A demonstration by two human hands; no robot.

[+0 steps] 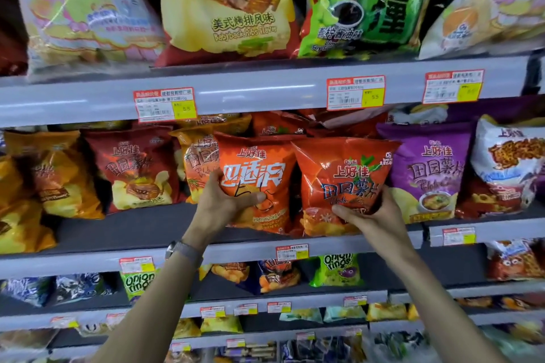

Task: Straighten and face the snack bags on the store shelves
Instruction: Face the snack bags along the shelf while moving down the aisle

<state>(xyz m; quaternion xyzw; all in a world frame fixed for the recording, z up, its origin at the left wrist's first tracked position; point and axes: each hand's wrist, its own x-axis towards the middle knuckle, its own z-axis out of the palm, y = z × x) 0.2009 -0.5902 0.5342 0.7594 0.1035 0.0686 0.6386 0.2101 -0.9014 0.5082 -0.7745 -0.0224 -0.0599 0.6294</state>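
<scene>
Two bags held upright: left hand (227, 200) grips orange bag (259, 168); right hand (368, 212) clasps red bag (345, 174).

Shop, snack aisle. Long grey shelves (265, 91) stacked one above other, full of chip bags (132, 174) in rows, same kinds side by side. Red-and-yellow price tags (165, 104) stuck on shelf fronts.

two orange-red snack bags (298, 183) standing upright side by side at the middle shelf (250, 247) edge, fronts facing out
</scene>
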